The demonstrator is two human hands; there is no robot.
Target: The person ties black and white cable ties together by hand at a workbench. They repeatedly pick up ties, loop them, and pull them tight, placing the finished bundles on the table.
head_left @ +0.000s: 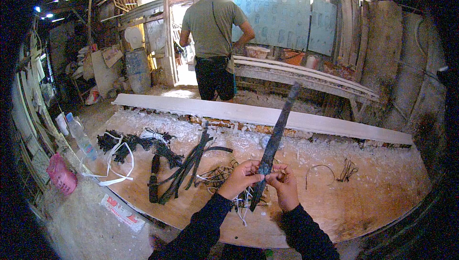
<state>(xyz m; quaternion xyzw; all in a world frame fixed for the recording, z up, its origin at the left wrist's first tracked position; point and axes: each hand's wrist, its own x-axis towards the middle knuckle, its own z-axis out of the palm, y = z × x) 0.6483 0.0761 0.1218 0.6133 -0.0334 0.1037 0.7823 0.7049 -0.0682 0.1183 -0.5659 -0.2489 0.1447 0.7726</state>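
A long, flat dark strip (279, 126) slants up and away from me over the wooden board, its lower end pointing toward my body. My left hand (241, 178) is closed on it near the lower part, thumb and fingers pinching its left side. At the same spot my right hand (283, 186) is also closed, its fingertips pressed together at the strip's right side. Whether a thin cord runs between my fingertips is too small to tell. Below and left of the hands lies a tangle of dark and white strings (215, 176), partly hidden by my left hand.
Black strips (191, 164) and a dark-handled tool (154, 178) lie left on the board (334, 202), beside black cord bundles (126, 147) and white ribbon. Thin cord loops (347, 170) lie right. A long white beam (239, 112) crosses behind; a person (215, 35) stands beyond.
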